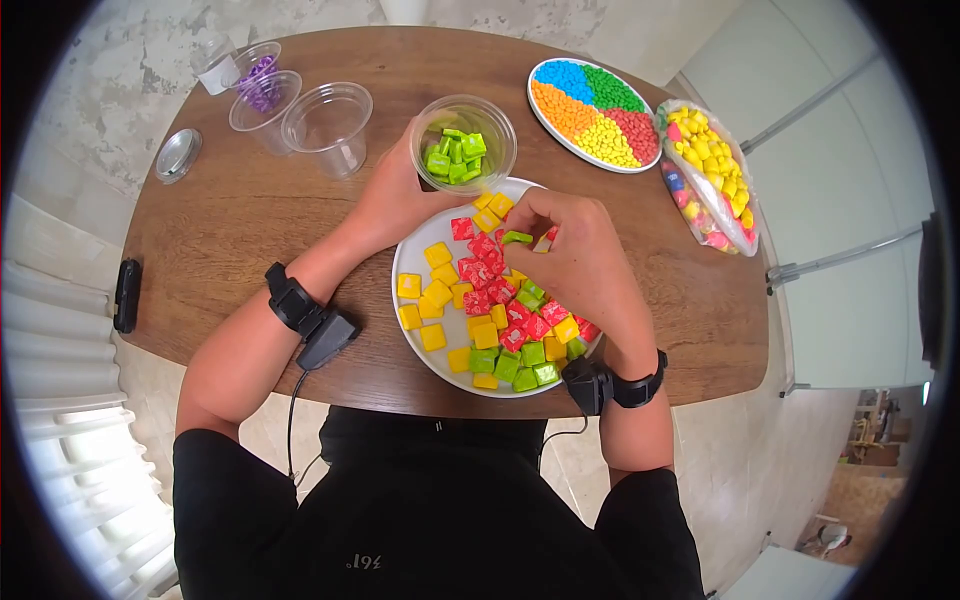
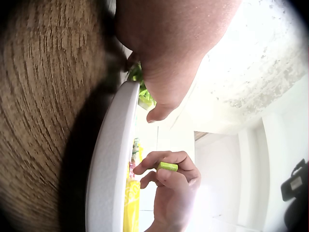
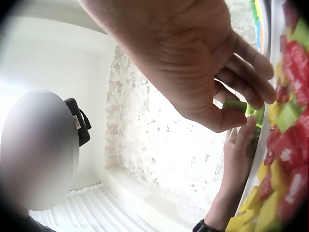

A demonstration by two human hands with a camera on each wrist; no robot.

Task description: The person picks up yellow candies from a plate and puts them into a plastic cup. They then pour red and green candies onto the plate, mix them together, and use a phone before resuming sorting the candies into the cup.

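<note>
My left hand point(image 1: 392, 198) holds a clear plastic cup point(image 1: 500, 150) at the far edge of a white plate point(image 1: 412, 258). Inside the cup lie several green wrapped candies point(image 1: 455, 157). Over the plate, my right hand point(image 1: 585, 245) pinches one green candy point(image 2: 168, 166) between thumb and fingers, close to the cup. Red candies point(image 1: 476, 270), yellow candies point(image 1: 437, 293) and more green candies point(image 1: 508, 368) are spread over the plate. In the right wrist view the pinched candy shows partly behind the thumb.
Two clear cups point(image 1: 328, 120) stand at the back left, near a cup with purple pieces point(image 1: 262, 92) and a round metal lid point(image 1: 179, 156). At the back right are a plate of colour-sorted candies point(image 1: 608, 150) and an opened bag of yellow candies point(image 1: 712, 160). A black object point(image 1: 127, 296) lies at the left edge.
</note>
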